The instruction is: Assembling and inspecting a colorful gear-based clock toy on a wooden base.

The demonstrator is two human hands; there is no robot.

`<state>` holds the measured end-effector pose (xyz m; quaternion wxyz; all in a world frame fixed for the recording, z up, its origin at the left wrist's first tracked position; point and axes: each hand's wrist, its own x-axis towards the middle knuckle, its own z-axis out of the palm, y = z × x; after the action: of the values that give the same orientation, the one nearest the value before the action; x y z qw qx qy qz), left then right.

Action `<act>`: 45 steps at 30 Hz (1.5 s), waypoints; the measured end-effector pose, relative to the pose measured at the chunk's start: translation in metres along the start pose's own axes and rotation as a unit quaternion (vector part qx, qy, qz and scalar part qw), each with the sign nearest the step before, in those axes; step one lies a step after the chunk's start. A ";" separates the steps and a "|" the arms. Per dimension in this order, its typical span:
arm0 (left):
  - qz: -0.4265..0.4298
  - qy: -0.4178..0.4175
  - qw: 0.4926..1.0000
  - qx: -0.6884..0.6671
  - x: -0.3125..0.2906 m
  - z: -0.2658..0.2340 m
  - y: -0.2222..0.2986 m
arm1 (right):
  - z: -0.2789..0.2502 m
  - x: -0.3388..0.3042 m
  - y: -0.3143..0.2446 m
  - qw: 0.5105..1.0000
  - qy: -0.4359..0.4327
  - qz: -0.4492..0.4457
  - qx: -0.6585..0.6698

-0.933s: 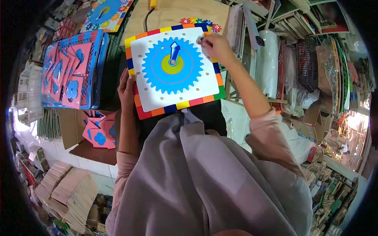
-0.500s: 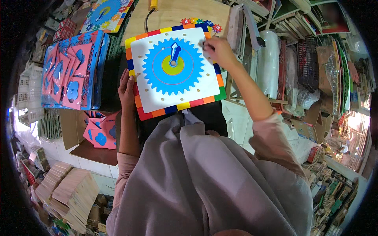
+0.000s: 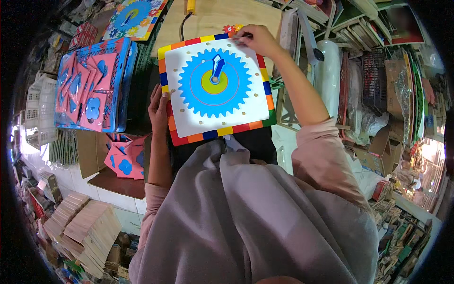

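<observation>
A square toy clock board (image 3: 176,113) leans before me, with a white face, a multicoloured block border, and small round wooden pegs around its face. At its centre is a blue gear-shaped dial (image 3: 194,90) with a yellow-green middle and two arrow-shaped hands (image 3: 218,67). My left hand (image 3: 157,106) grips the board's left edge, thumb against the border. Over the upper right corner, my right hand (image 3: 257,40) is closed in a pinch beside the pegs. A small dark thing shows at its fingertips, too small to name. Several coloured number gears (image 3: 230,29) lie behind the board, partly covered by that hand.
Behind the board is a wooden tabletop (image 3: 208,19) with a yellow-handled tool (image 3: 190,6) and its cord. A second clock board (image 3: 144,28) lies at far left. Blue crates (image 3: 125,85) hold pink pieces, above a cardboard box (image 3: 90,151). Shelves and rolled plastic (image 3: 327,78) stand right.
My right hand has moved up and left, from the board's right edge to its upper right corner, now over some number gears. The whole view has shifted slightly; my left hand keeps the left edge.
</observation>
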<state>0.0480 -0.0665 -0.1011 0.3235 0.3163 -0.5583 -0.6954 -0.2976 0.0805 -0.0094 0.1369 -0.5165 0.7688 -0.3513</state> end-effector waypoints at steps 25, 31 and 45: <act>0.002 -0.005 0.997 -0.078 -0.002 -0.002 -0.009 | 0.082 -0.121 -0.127 0.986 0.035 -0.009 -0.161; 0.005 0.008 1.000 -0.023 -0.005 -0.001 0.003 | 0.059 -0.121 -0.136 0.991 0.105 0.042 0.073; 0.010 0.002 1.000 -0.020 -0.006 0.003 0.002 | 0.053 -0.033 -0.116 0.987 -0.156 0.002 -0.047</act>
<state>0.0487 -0.0602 -0.0985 0.3383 0.3053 -0.5465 -0.7026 -0.1722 0.0632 0.0270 0.2314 -0.5695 0.7545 -0.2299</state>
